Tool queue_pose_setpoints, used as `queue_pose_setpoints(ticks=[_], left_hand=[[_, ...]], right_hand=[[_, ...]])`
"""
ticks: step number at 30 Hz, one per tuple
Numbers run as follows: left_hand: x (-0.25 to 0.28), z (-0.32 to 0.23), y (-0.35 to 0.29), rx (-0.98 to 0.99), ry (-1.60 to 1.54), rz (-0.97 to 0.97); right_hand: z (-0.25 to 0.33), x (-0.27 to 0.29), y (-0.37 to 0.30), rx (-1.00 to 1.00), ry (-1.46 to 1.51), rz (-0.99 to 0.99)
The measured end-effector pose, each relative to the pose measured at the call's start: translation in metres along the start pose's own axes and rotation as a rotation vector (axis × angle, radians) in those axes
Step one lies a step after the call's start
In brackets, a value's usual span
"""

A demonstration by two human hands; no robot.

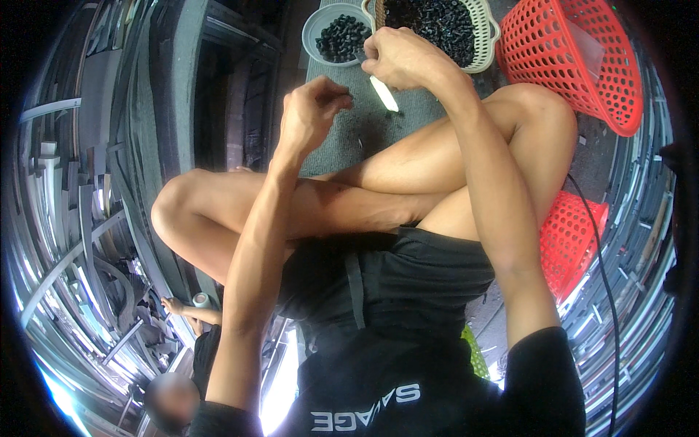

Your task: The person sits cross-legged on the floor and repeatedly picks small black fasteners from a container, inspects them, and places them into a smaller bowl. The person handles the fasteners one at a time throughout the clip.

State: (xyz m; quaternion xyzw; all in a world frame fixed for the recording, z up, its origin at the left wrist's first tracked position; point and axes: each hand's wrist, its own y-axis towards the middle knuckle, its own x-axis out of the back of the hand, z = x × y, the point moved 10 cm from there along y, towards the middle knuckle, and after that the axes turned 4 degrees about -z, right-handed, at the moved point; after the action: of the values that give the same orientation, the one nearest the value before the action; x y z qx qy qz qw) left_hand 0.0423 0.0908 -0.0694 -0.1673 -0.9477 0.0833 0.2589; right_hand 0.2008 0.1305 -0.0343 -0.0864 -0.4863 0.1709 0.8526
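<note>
My left hand (312,109) is raised over the grey mat with thumb and fingers pinched together. A small dark bit shows at its fingertips, too small to make out. To its right, my right hand (402,60) is closed around a pale, flat, narrow handle-like piece (384,95), whose lower end sticks out below the fist. Its other end is hidden. Just beyond the hands stands a round whitish bowl (309,38) of small black cylindrical parts (342,40). Beside it, a cream plastic basket (486,33) holds many more small black pieces (444,33).
A large red perforated basket (528,40) tilts at the far right, and another red basket (571,237) is by my right thigh. My crossed legs border the grey mat (371,135). Metal strips lie along both sides. A black cable (608,291) runs at right; another person (207,357) is lower left.
</note>
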Motion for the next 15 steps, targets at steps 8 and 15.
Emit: queue_pose_setpoints(ticks=[8,15], left_hand=[[0.0,0.016,0.002,0.169,-0.529,0.048],[-0.006,0.024,0.005,0.197,-0.547,0.082]], right_hand=[[0.001,0.001,-0.004,-0.01,0.043,-0.009],[0.004,-0.002,-0.008,-0.017,-0.048,0.04]])
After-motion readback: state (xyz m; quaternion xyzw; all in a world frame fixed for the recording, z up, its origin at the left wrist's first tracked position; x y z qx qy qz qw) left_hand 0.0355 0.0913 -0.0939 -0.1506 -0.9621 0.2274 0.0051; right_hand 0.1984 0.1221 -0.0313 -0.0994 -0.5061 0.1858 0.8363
